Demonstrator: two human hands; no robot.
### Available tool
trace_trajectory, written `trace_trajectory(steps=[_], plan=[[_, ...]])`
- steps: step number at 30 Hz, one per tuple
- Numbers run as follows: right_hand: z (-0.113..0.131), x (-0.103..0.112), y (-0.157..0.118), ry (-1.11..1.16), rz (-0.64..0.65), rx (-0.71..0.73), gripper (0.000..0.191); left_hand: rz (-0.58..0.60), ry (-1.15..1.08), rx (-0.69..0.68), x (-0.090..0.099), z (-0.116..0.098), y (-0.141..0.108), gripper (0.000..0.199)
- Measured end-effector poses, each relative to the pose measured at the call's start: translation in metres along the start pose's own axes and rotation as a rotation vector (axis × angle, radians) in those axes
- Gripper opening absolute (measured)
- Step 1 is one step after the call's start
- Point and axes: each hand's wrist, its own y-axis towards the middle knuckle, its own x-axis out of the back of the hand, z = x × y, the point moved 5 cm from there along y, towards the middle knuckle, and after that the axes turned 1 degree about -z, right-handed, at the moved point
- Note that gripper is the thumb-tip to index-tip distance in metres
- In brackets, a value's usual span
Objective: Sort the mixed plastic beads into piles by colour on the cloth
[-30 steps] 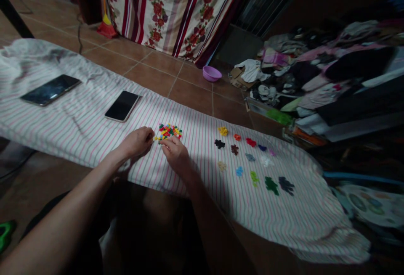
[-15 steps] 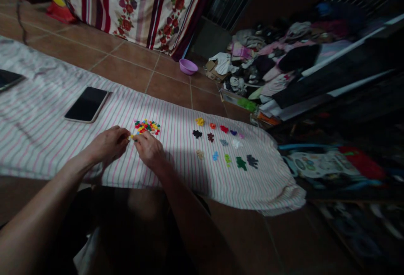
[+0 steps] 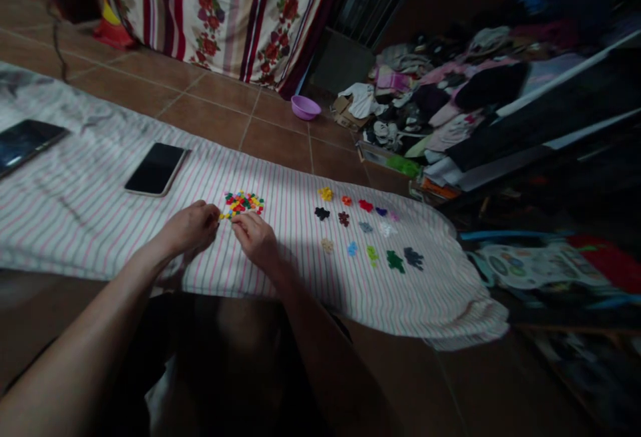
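Observation:
A pile of small multicoloured pieces, too small to name closely, lies on a striped cloth. At the pile's left edge my left hand is closed, fingers curled together; anything inside them is hidden. My right hand is at the pile's near edge with thumb and fingers pinched, and I cannot make out what is between them. A few yellow pieces show between the two hands. Off to the right, small single-colour heaps sit in rows, among them a yellow heap, a black heap and a dark green heap.
A phone lies left of the pile, and a dark-screened device is farther left. Beyond the cloth, a purple basin stands on the tiled floor. Heaped clothes fill the back right; a floral curtain hangs behind.
The whole view has shifted, so the cloth and its things appear farther right. My hands are slightly farther apart at the pile's near edge, and fewer yellow pieces are hidden between them.

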Motion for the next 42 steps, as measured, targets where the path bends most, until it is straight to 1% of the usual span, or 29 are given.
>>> trace_trajectory(steps=[2,7,13,18,22,26,31,36,39,42], plan=[[-0.004,0.005,0.0,0.02,-0.041,0.0,0.018,-0.007,-0.007,-0.006,0.0,0.0,0.001,0.031],[-0.016,0.024,-0.004,0.041,-0.144,-0.065,0.017,-0.023,-0.018,-0.014,0.001,-0.001,0.001,0.03],[-0.027,0.045,-0.012,0.032,-0.19,-0.098,0.018,-0.004,-0.001,0.001,0.0,-0.004,0.002,0.035],[-0.036,0.062,-0.019,0.012,-0.233,-0.168,0.019,-0.022,0.01,0.013,-0.003,-0.003,0.005,0.036],[-0.046,0.084,-0.029,-0.006,-0.301,-0.23,0.02,-0.01,0.026,0.016,-0.004,-0.001,0.004,0.037],[-0.063,0.113,-0.044,-0.049,-0.384,-0.321,0.018,0.006,0.069,0.035,-0.005,0.0,0.003,0.042],[-0.092,0.158,-0.075,-0.148,-0.565,-0.441,0.02,0.052,0.085,0.053,-0.005,-0.002,0.003,0.043],[-0.121,0.212,-0.125,-0.364,-0.729,-0.635,0.022,0.072,0.112,0.093,-0.002,-0.004,0.003,0.042],[-0.134,0.24,-0.162,-0.471,-0.762,-0.8,0.027,0.071,0.105,0.097,-0.002,-0.003,0.003,0.042],[-0.144,0.256,-0.198,-0.544,-0.747,-1.002,0.028,0.058,0.082,0.081,-0.003,-0.001,0.003,0.043]])
